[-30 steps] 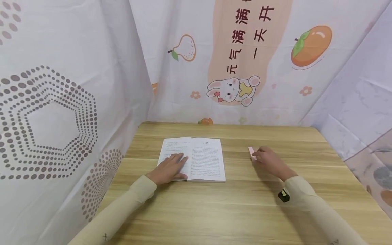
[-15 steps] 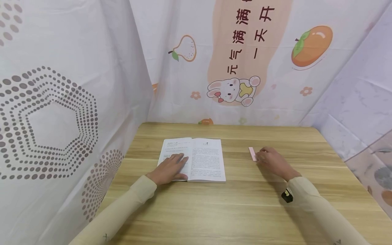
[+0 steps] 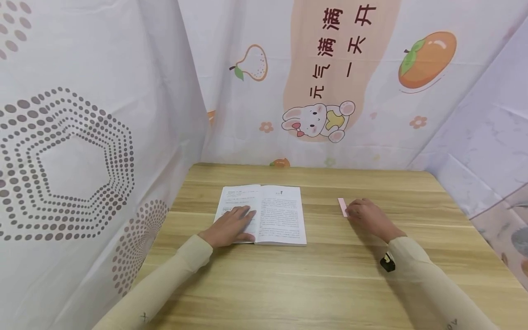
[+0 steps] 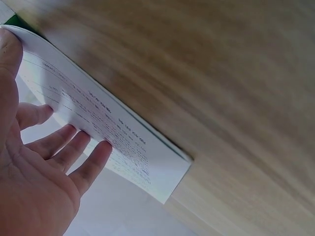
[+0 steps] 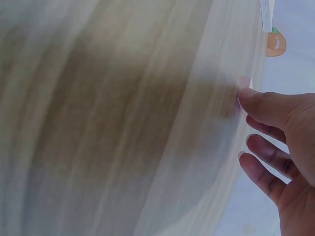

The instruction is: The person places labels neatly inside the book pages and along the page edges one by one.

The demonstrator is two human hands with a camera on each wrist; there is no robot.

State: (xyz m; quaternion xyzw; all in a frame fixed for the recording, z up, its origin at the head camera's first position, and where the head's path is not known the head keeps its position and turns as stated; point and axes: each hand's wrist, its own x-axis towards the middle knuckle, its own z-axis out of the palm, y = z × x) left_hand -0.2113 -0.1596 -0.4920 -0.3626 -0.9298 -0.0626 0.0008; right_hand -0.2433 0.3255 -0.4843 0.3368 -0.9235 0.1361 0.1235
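Observation:
An open book (image 3: 282, 215) with printed text lies on the wooden table. My left hand (image 3: 231, 225) rests on its left page, fingers fairly straight and slightly spread. Seen in the left wrist view, several fingertips touch the page (image 4: 118, 123) and the thumb is by the book's edge. To the right of the book is a pink strip (image 3: 342, 205), flat and narrow like paper. My right hand (image 3: 371, 220) pinches its near right edge between thumb and index finger. In the right wrist view, the thumb covers much of the strip (image 5: 245, 81); the other fingers are loosely bent.
The wooden table (image 3: 284, 284) extends around both hands. A printed white curtain (image 3: 243, 110) hangs behind its far edge, and a dotted curtain (image 3: 74, 160) borders the left. A small black device (image 3: 387, 262) sits at the right wrist.
My right fingers have shifted slightly right along the pink strip, which shows more of itself now. The left hand stays on the book. The head view has turned slightly.

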